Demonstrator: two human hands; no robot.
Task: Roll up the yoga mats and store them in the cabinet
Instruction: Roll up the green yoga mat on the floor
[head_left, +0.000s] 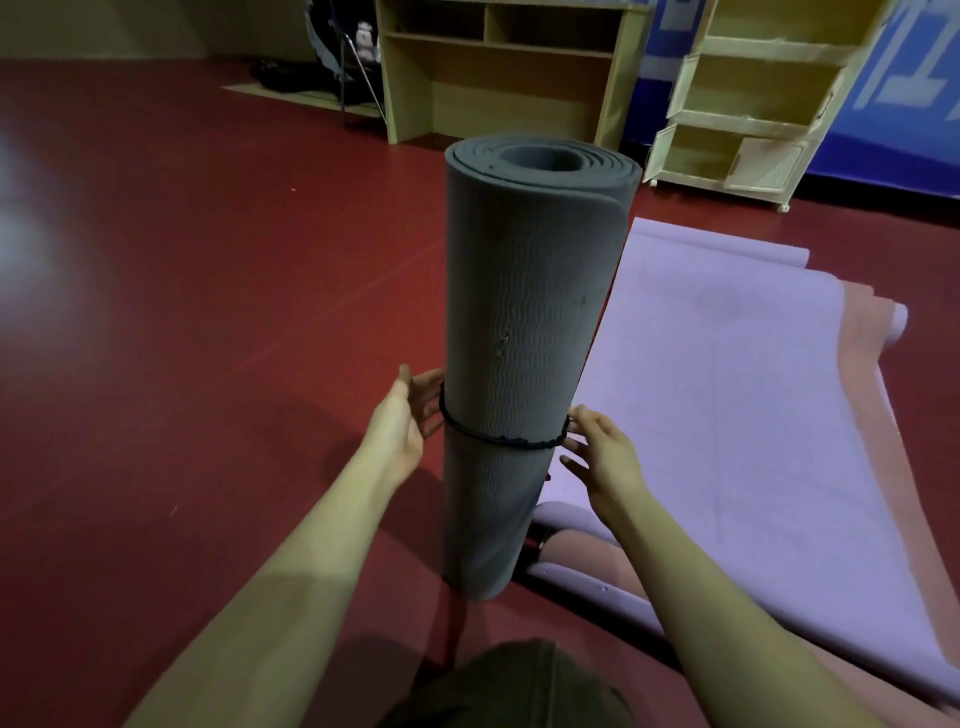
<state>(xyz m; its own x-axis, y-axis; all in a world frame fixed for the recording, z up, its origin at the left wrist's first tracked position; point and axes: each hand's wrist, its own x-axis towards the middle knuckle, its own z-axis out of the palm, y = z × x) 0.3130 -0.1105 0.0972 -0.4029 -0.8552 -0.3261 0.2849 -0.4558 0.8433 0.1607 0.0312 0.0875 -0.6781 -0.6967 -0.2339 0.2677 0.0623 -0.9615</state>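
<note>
- Head view: a grey yoga mat (524, 312), rolled into a tight cylinder, stands upright on its end on the dark red floor (208, 312), with the spiral of its layers showing at the top.
- A thin black band (498, 439) circles the roll in its lower half, sitting slightly slanted — lower toward the right side.
- The left hand (408, 421) is at the roll's left side at the level of the band, palm turned toward the mat and fingers spread and fairly straight; its fingertips touch the mat right where the band passes.
- The right hand (602, 452) is at the roll's right side, fingers loosely spread, the upper fingertips at the band's end; whether they pinch the band or only touch it I cannot tell.
- Just to the right of the roll a purple yoga mat (753, 389) lies flat on the floor, its near end curled up beside the base of the grey roll.
- A pink yoga mat (862, 332) lies partly under the purple one, showing along its right edge and at the near end.
- Well beyond the mats, against the far wall, stands a pale wooden cabinet (753, 98) with open compartments — beside it, to the left, a wooden desk-like shelf unit (498, 67).
- Left of that unit a folding chair (353, 67) stands with something draped on it.
</note>
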